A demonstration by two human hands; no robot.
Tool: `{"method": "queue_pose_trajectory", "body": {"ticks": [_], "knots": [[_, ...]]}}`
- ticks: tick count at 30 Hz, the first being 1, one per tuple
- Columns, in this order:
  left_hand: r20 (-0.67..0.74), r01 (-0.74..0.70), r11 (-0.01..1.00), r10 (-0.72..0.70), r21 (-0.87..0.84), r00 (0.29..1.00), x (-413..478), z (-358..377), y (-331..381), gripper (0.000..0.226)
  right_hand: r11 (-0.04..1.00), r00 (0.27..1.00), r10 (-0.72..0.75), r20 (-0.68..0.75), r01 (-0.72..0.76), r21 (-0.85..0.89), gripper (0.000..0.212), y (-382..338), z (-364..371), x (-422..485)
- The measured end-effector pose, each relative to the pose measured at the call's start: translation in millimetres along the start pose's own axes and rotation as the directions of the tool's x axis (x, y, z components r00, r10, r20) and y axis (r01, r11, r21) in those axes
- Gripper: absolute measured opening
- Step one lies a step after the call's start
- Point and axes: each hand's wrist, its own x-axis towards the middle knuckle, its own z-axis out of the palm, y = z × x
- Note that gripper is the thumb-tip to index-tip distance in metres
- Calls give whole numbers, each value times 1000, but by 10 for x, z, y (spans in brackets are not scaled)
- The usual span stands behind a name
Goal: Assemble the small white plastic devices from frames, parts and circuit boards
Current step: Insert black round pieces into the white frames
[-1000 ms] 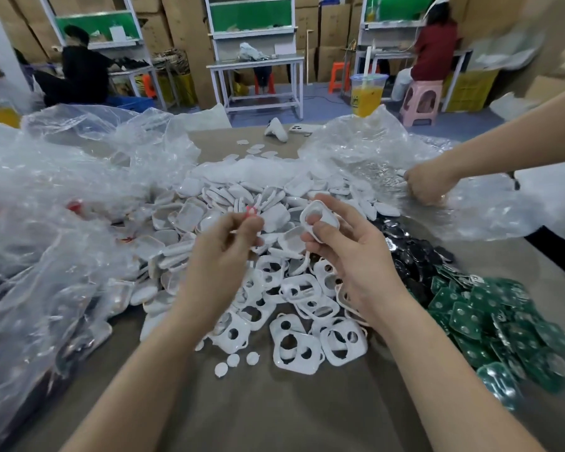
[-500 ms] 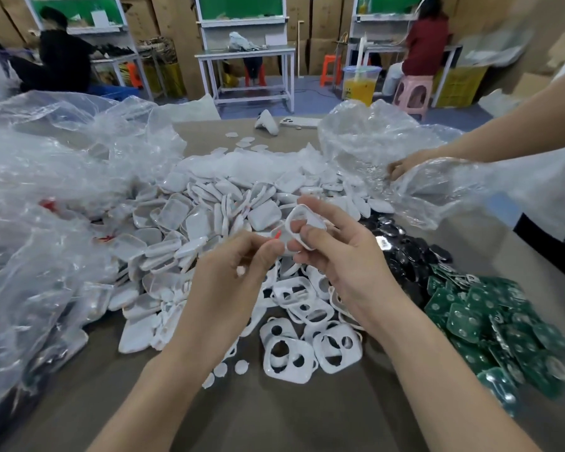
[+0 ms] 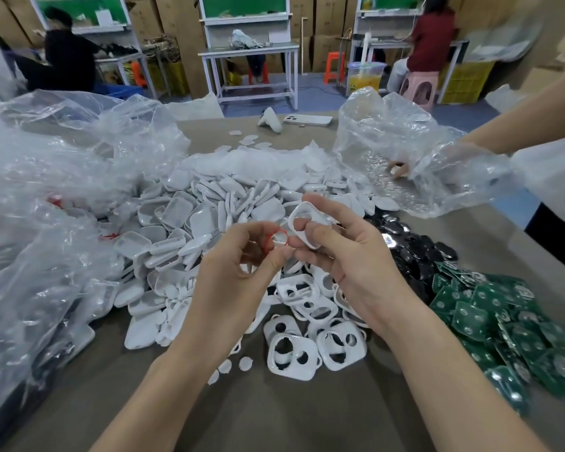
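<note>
My right hand [image 3: 349, 256] grips a white plastic frame [image 3: 304, 220] with a rounded opening, held above the table. My left hand [image 3: 232, 275] pinches a small round part with a red rim [image 3: 278, 239] right beside that frame. Under my hands lies a heap of white frames with cut-outs [image 3: 307, 347]. Behind them sits a large pile of white covers [image 3: 203, 216]. Green circuit boards [image 3: 503, 324] are heaped at the right, with black round parts [image 3: 408, 243] next to them.
Crumpled clear plastic bags [image 3: 46, 207] cover the left of the table. Another person's hand [image 3: 398, 168] reaches into a clear bag [image 3: 388, 148] at the right. A phone [image 3: 307, 119] lies at the far edge. Workbenches and seated people fill the background.
My hands have drawn close together, and the red-rimmed part now sits next to the frame. The other person's hand has gone deeper into the clear bag.
</note>
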Motion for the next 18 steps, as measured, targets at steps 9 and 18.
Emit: {"method": "queue_pose_trajectory", "body": {"ticks": [9, 18], "knots": [[11, 16, 999, -15, -37, 1000, -15, 9, 49, 21, 1000, 1000, 8, 1, -8, 7, 38, 40, 8, 11], [33, 16, 996, -13, -92, 999, -17, 7, 85, 29, 996, 999, 47, -1, -47, 72, 42, 48, 4, 17]]}}
